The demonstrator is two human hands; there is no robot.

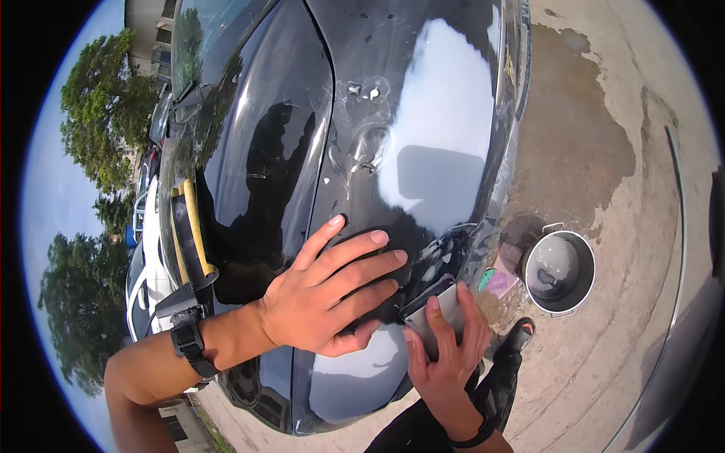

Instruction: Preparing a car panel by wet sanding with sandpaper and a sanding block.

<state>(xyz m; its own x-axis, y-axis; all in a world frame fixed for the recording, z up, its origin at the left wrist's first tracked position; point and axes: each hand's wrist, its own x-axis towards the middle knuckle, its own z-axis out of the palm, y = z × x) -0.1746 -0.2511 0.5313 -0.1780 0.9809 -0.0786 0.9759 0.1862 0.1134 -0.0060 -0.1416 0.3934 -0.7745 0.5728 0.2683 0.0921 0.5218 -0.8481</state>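
Observation:
My left hand (332, 291) lies with its fingers spread on the wet black car panel (359, 204), close to the seam between two panels. To its right, my right hand (449, 359) grips a flat sanding block (447, 311), pale on top with a dark sheet along its edge. The block rests against the panel near its right edge; its underside is hidden. A large pale grey patch (449, 98) spreads over the panel beyond my hands, and a smaller pale patch (351, 381) lies nearer me. Water and whitish suds (370, 155) sit between the patch and the seam.
A metal pot (594, 257) with cloudy liquid stands on the concrete at right. Beside it lies a pink and green piece (500, 281). My sandalled foot (521, 332) is close by. A dark yellow-edged piece (192, 234) juts out at left. Wet ground (574, 143) stretches beyond the pot.

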